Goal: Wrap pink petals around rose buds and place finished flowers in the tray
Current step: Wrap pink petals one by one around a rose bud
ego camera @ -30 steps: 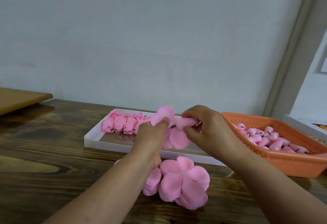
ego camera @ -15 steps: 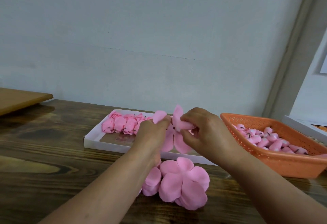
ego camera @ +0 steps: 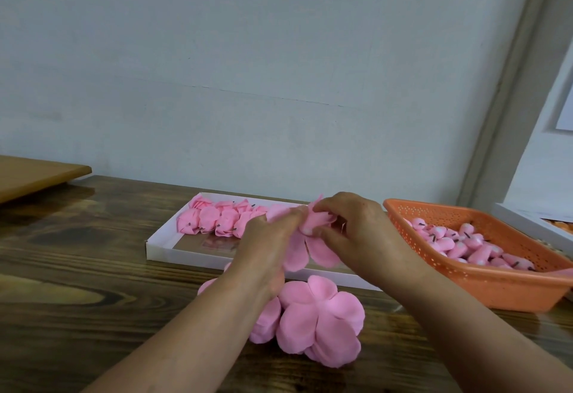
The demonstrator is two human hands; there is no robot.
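Pink fabric petal piece (ego camera: 305,253) pinched around bud by left hand (ego camera: 266,237) and right hand (ego camera: 356,231); fold petals snug, overlapping, before white tray (ego camera: 161,245) at 11 o'clock.

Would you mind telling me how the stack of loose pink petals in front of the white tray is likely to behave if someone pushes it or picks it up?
The petal stack looks thin and soft, so it would probably flop and bend when lifted. The layers lie fanned and uneven on the wooden table, so a push would likely slide them apart. It seems very light.
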